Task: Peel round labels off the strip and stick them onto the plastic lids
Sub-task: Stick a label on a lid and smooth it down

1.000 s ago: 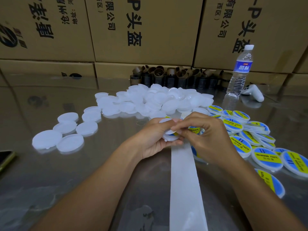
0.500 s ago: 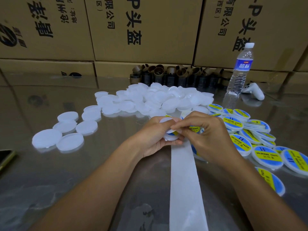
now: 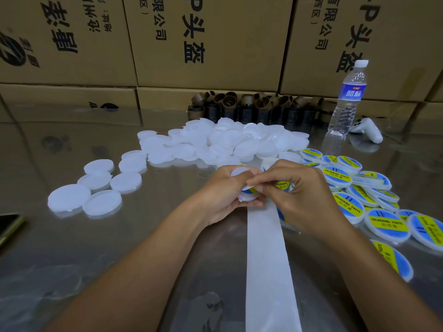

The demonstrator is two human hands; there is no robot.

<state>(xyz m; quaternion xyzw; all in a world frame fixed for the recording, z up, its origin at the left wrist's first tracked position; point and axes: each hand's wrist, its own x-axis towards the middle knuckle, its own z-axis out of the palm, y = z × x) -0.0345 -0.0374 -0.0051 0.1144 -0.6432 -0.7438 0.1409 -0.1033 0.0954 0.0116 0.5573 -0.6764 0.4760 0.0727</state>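
Plastic lid (image 3: 247, 198), white and round, sits in the left hand (image 3: 223, 195), whose fingers curl under and around it at the far end of the strip (image 3: 268, 259). A round label (image 3: 248, 188) in blue and yellow shows as a sliver against the lid. The right hand (image 3: 306, 202) meets it there, thumb and forefinger pinched together on the label's edge and the other fingers loosely bent. How much of the label lies flat on the lid cannot be told, since the fingers cover it. A second blue and yellow face reading "SOLDERING" peeks out beneath the right fingers, and whether it is on a lid or on the strip is unclear.

The strip is bare white paper running from the hands toward the near edge of the reflective table (image 3: 72, 259).

Right of the strip lie the labelled lids (image 3: 359, 200), overlapping in a loose spread. Beyond the strip's far end is a heap of plain lids (image 3: 227, 142), and left of the strip a few more plain ones (image 3: 100, 185) lie flat and apart. Farther beyond the strip stand brown cardboard cores (image 3: 251, 106) in front of stacked cardboard boxes (image 3: 203, 39). Beyond and right of the strip stand a water bottle (image 3: 347, 99) and a white controller (image 3: 366, 130). Far left of the strip, a phone (image 3: 9, 226) shows at the frame's edge.
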